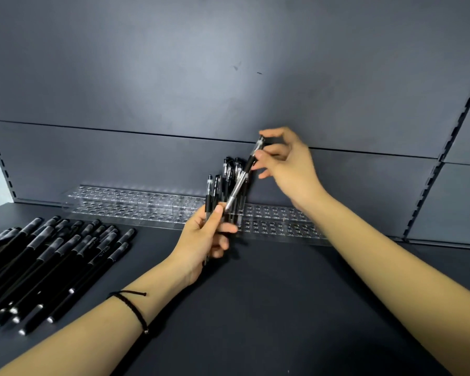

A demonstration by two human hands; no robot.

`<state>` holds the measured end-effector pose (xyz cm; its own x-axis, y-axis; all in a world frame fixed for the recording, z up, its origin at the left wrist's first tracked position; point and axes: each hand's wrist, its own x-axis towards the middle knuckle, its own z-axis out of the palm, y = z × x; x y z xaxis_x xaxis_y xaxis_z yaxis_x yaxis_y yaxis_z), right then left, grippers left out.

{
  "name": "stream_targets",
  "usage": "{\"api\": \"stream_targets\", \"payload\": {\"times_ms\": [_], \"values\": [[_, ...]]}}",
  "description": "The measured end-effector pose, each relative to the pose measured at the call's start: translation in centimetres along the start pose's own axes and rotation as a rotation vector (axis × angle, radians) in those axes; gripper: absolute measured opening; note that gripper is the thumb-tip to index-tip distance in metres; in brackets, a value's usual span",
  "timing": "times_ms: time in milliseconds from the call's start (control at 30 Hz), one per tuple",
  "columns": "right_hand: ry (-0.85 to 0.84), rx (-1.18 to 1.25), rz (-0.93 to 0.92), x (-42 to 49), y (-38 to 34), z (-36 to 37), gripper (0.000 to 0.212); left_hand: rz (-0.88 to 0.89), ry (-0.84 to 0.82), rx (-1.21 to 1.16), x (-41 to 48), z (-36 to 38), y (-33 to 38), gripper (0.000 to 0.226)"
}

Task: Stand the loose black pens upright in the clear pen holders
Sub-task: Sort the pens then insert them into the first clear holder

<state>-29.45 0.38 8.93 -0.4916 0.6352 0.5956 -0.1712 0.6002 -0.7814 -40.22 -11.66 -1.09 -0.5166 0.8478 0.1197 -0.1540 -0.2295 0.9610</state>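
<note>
My left hand [205,234] grips a small bundle of black pens [211,196] in front of the clear pen holders [136,206]. My right hand [288,164] pinches the top end of one tilted pen [242,177] between thumb and fingers; the pen's lower end sits at my left hand's fingers. Behind it, several pens [232,169] stand upright in the clear holder at mid-shelf. A heap of loose black pens [55,256] lies on the shelf at the left.
The clear holders run in stepped rows with many round holes along the back of the dark shelf [269,294]. A dark back panel [174,90] rises behind them. Slotted uprights [445,147] stand at the right.
</note>
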Motion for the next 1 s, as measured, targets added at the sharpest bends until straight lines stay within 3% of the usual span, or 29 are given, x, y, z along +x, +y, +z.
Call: {"api": "stream_targets", "payload": {"times_ms": [133, 233, 433, 667, 767, 867, 1000], "values": [[0.024, -0.153, -0.027, 0.5, 0.9, -1.1, 0.027, -0.117, 0.034, -0.016, 0.6, -0.5, 0.1, 0.032], [0.018, -0.172, -0.028, 0.2, 1.7, -1.3, 0.026, -0.200, -0.004, -0.075, 0.9, -0.5, 0.2, 0.028], [0.121, -0.136, -0.061, 0.4, 1.8, -1.4, 0.026, -0.210, -0.035, -0.014, 0.7, -0.4, 0.4, 0.033], [-0.178, -0.382, -0.032, -0.8, 2.6, -0.7, 0.025, -0.161, -0.036, -0.072, 0.6, -0.4, 0.1, 0.006], [-0.102, -0.517, -0.136, -1.5, 3.2, 0.0, 0.033, -0.089, -0.071, -0.138, 0.2, -0.2, 0.5, 0.020], [-0.054, -0.400, -0.151, -2.5, 2.5, 1.0, 0.029, -0.012, -0.147, -0.107, 0.0, -0.1, 0.5, 0.017], [-0.150, -0.207, 0.025, -2.7, 1.5, 1.7, 0.019, 0.018, -0.184, -0.047, -0.2, -0.2, 0.4, 0.010]]}}
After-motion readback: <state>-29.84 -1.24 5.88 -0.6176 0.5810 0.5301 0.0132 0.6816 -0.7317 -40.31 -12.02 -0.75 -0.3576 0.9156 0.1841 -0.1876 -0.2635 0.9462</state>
